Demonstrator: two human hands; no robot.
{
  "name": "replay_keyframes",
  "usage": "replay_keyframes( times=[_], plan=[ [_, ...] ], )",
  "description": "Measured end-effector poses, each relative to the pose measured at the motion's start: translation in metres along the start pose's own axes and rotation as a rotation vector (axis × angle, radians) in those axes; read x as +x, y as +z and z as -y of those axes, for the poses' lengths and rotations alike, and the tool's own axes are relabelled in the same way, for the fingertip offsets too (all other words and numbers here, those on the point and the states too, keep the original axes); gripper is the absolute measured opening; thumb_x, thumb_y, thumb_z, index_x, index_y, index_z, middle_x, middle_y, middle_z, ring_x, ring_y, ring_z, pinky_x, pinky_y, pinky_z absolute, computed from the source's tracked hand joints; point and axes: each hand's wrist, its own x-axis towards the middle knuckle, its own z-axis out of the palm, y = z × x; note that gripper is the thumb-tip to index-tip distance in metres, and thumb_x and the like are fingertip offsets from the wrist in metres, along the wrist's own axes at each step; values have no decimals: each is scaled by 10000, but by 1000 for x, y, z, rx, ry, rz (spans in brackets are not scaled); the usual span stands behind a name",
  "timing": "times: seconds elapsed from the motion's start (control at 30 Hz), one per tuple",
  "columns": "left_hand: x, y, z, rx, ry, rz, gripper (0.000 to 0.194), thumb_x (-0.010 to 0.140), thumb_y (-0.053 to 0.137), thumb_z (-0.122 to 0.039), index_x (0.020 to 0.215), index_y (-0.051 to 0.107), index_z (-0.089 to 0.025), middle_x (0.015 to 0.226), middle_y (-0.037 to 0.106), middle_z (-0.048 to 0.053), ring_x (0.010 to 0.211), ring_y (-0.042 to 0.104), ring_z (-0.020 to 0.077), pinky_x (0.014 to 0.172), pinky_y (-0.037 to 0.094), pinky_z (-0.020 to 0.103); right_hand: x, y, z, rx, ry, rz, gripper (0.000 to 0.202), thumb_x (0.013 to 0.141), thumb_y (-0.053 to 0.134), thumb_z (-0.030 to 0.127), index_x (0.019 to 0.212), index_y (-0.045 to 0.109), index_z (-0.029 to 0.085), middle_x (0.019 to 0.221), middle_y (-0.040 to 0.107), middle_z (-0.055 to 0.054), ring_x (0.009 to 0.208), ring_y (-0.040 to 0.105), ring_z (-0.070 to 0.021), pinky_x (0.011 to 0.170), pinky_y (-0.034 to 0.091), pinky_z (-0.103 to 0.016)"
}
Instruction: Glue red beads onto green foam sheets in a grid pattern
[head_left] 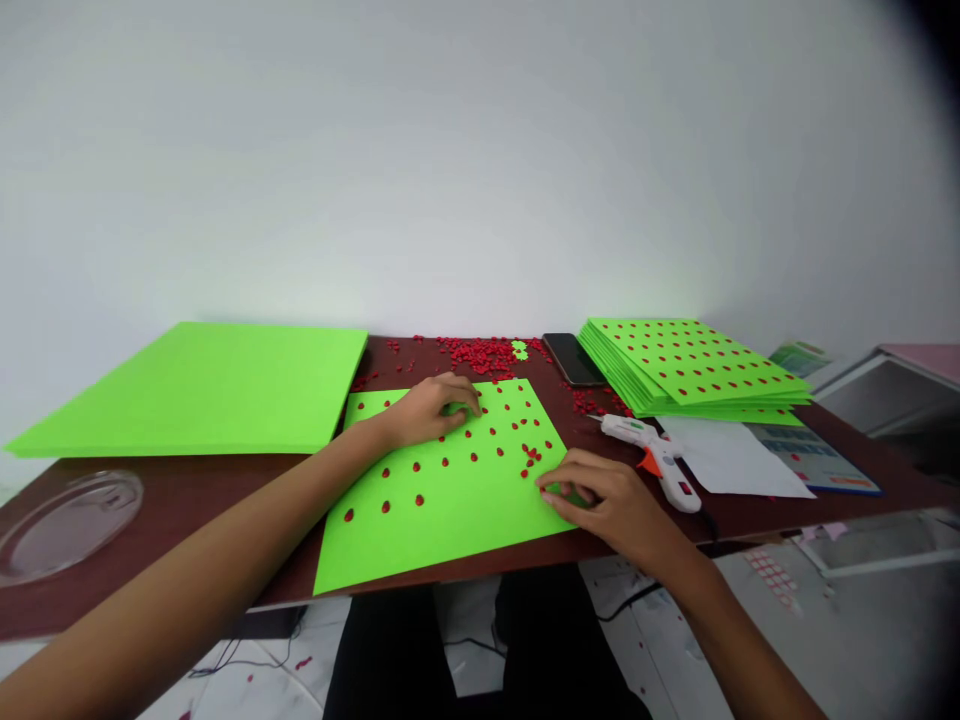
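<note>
A bright green sheet lies in front of me, with small red, dark-marked pieces set in rows across its upper and left parts. My left hand rests over the sheet's upper middle, fingers loosely curled and thumb apart, beside some of the pieces. Near the right edge, my right hand pinches a small red piece between thumb and fingertips, low over the sheet. Just above it sits a loose cluster of red pieces.
A stack of plain green sheets stands left; dotted sheets are piled right. Loose red pieces lie by the wall near a phone. A white glue gun lies beside white paper. A clear plastic lid is far left.
</note>
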Motion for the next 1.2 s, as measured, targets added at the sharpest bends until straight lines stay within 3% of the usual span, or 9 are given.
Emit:
replay_keyframes(
  times=[0.1, 0.2, 0.63, 0.83, 1.2],
  plan=[
    [0, 1, 1, -2, 5, -1, 293, 881, 558, -73, 1050, 767, -190, 1123, 730, 79, 1058, 674, 229, 999, 501, 416, 4, 3, -6, -58, -49, -158, 146, 1002, 654, 290, 1038, 790, 250, 1047, 632, -64, 941, 658, -202, 835, 547, -329],
    [0, 1, 2, -6, 7, -3, 300, 875, 558, -66, 1053, 767, -187, 1125, 730, 82, 1054, 674, 230, 989, 503, 415, 8, 5, -11, -87, -94, -198, 160, 1005, 651, 306, 1037, 802, 263, 1126, 615, -81, 1055, 663, -236, 938, 556, -381],
    [0, 2, 1, -7, 4, -4, 301, 872, 568, -62, 1051, 770, -193, 1122, 732, 76, 1040, 676, 226, 973, 508, 404, 13, 10, -21, -100, -93, -149, 171, 1006, 664, 300, 1068, 822, 281, 1114, 613, -76, 1016, 670, -223, 920, 572, -379],
    [0, 1, 1, -3, 2, 3, 310, 869, 562, -58, 1059, 770, -188, 1126, 727, 78, 1047, 673, 227, 979, 507, 402, 9, 8, -15, -96, -95, -168, 181, 1001, 675, 303, 1122, 809, 280, 1117, 625, -70, 1008, 681, -221, 909, 573, -364],
    [0, 2, 2, -2, 9, 7, 309, 870, 560, -63, 1059, 769, -189, 1130, 727, 78, 1047, 676, 228, 981, 507, 410, 8, 7, -11, -144, -161, -208, 212, 1016, 617, 251, 1053, 825, 264, 1081, 619, -79, 954, 660, -208, 859, 565, -357]
  ],
)
